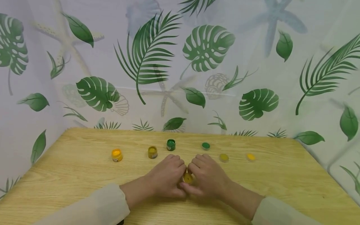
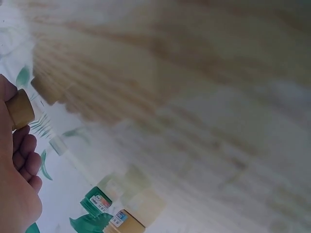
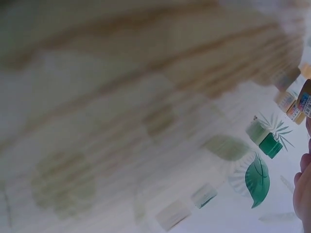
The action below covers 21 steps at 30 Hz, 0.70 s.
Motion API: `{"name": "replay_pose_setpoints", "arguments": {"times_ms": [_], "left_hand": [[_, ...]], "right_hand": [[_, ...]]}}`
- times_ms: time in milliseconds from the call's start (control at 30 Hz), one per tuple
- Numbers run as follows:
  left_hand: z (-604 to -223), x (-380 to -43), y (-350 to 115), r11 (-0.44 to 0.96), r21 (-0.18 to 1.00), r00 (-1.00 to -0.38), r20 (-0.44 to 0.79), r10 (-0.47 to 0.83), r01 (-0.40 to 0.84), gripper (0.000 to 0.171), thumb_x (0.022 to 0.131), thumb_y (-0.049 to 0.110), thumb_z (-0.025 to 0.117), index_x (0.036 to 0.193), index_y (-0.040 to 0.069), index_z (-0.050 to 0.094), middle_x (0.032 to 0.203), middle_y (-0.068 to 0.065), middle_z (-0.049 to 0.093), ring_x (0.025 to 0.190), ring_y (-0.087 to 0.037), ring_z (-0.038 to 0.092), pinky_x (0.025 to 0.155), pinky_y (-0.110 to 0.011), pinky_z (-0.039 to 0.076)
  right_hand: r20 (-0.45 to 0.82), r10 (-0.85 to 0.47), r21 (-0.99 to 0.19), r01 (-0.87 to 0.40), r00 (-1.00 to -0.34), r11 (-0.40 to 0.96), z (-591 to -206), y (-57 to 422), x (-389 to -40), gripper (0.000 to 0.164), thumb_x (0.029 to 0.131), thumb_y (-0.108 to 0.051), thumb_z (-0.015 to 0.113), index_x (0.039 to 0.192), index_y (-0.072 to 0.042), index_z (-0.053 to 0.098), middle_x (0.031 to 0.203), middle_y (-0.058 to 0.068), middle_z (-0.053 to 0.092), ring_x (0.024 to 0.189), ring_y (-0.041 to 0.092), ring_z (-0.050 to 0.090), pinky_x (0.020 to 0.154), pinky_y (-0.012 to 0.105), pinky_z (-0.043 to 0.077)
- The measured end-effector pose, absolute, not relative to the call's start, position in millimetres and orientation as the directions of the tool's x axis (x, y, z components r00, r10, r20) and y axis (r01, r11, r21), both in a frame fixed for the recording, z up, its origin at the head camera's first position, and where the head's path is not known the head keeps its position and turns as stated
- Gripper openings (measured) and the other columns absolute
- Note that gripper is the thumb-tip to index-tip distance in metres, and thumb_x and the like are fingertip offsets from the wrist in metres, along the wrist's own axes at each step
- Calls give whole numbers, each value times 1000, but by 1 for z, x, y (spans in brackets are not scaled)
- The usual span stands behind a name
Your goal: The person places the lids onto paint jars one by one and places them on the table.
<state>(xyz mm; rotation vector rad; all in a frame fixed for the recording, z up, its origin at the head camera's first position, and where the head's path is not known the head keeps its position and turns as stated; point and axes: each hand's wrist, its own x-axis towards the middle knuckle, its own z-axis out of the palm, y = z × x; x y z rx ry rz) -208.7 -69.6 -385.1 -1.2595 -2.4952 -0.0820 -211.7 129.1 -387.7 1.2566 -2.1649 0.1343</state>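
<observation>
Between my two hands is a small ochre paint jar [image 1: 187,178], its round top facing up with a small dark mark on it. My left hand [image 1: 170,176] grips it from the left, fingers curled. On the other side my right hand [image 1: 207,175] holds it, the thumb along the near edge. In the left wrist view the ochre jar [image 2: 22,109] shows beside the left fingers [image 2: 30,158]. Its labelled side [image 3: 305,99] appears at the edge of the right wrist view, above the right hand [image 3: 303,189].
Beyond my hands stand open jars of yellow-orange [image 1: 117,155], olive [image 1: 152,152] and green [image 1: 171,145] paint. Loose green [image 1: 206,146], olive [image 1: 224,157] and yellow [image 1: 251,157] lids lie to the right on the wooden table [image 1: 70,175]. A leaf-patterned cloth [image 1: 168,62] hangs behind.
</observation>
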Motion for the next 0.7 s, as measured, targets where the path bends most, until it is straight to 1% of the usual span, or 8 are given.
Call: {"name": "replay_pose_setpoints", "arguments": {"times_ms": [167,300,433,500,567,700], "left_hand": [[-385,-210,-68,600,-134,-530,347,774,788,40,71,55,72,76,19,55,72,10,47,70,-10,39,78,-27,41],[-385,-210,-68,608,-134,-537,350,768,782,38,73,54,70,75,19,55,71,9,48,69,-11,39,77,-28,41],[-386,-211,-69,622,-114,-554,350,755,775,37,76,52,68,76,17,58,72,9,49,70,-11,39,77,-28,41],[-386,-211,-69,629,-98,-564,353,746,771,35,77,51,67,78,17,59,73,8,50,71,-11,39,77,-28,40],[-386,-211,-70,634,-82,-571,359,738,769,34,78,49,66,77,16,58,73,8,49,71,-11,39,77,-28,39],[-387,-210,-70,641,-75,-571,384,726,764,32,78,48,65,74,18,54,71,9,46,69,-12,37,76,-28,37]], "right_hand": [[550,-746,208,-803,-376,558,-388,128,-212,43,84,-56,67,72,-16,56,66,-8,45,64,11,42,66,28,37],[549,-745,235,-785,-378,573,-387,128,-212,47,86,-58,63,69,-16,54,64,-6,45,64,13,44,67,30,39],[552,-750,252,-785,-364,565,-387,132,-213,46,90,-56,55,75,-13,60,69,-3,53,68,16,49,69,32,42],[552,-754,251,-792,-356,557,-387,134,-214,42,88,-52,55,81,-11,63,75,-2,57,72,17,52,70,33,43],[546,-761,246,-801,-350,545,-387,135,-214,37,84,-47,57,85,-11,65,79,-2,58,75,17,52,71,32,42],[523,-776,240,-813,-352,531,-385,135,-214,32,78,-43,60,87,-13,65,81,-3,58,76,16,50,73,32,42]]}}
